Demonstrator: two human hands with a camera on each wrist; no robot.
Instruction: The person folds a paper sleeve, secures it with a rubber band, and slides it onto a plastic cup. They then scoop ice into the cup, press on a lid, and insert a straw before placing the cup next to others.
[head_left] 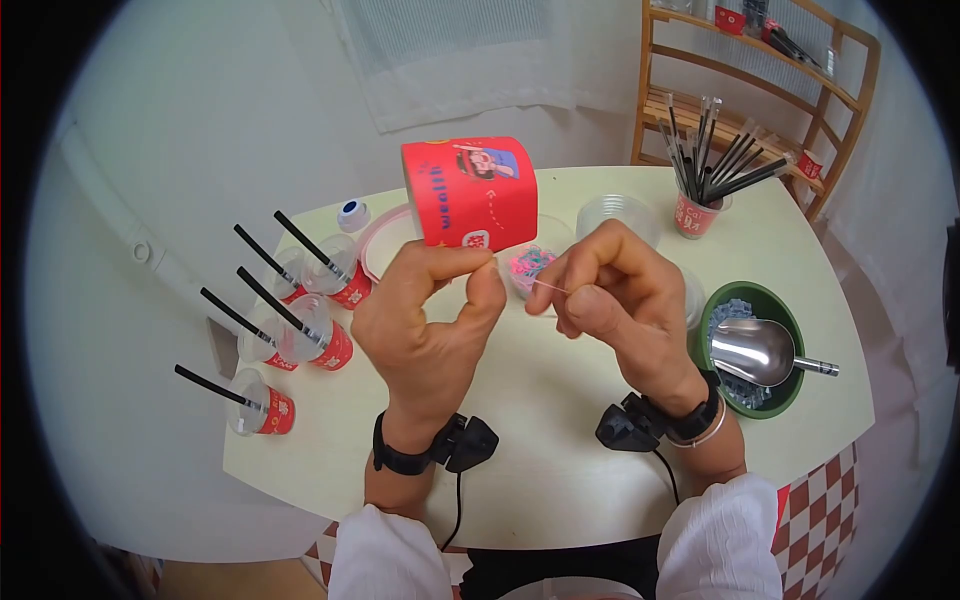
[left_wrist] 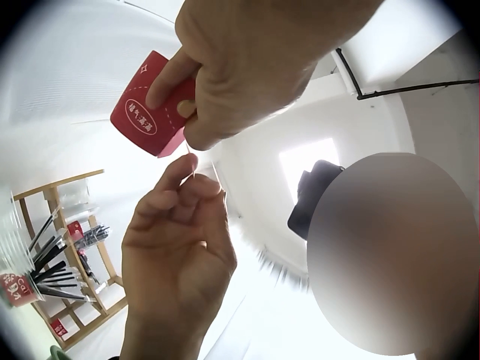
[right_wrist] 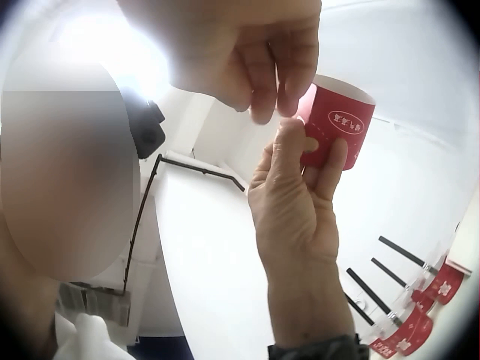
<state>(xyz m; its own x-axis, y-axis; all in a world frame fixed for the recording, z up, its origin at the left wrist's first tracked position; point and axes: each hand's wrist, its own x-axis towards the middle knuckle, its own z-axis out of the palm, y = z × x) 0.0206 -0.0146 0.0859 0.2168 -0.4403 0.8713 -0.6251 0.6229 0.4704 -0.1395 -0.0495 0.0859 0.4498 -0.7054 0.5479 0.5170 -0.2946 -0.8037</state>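
Note:
My left hand [head_left: 420, 325] pinches a red paper cup sleeve [head_left: 470, 190] by its lower edge, above the table. The sleeve is an open ring with printed figures and letters; a small round hole shows in its side in the right wrist view. Close by on the right, my right hand [head_left: 630, 300] pinches a thin pale strand [head_left: 552, 286] between thumb and fingers. In the left wrist view this strand runs up from the right fingertips towards the left hand. Behind the hands lies a small clear dish of colourful rubber bands [head_left: 530, 265], partly hidden.
Several lidded cups [head_left: 325, 340] with black straws stand at the left, beside a pink-rimmed bowl [head_left: 370, 245] and a white bottle [head_left: 352, 214]. At the right are a green bowl [head_left: 785, 403] with a metal scoop [head_left: 755, 350], a straw-filled cup [head_left: 695, 217] and clear plastic cups [head_left: 615, 215].

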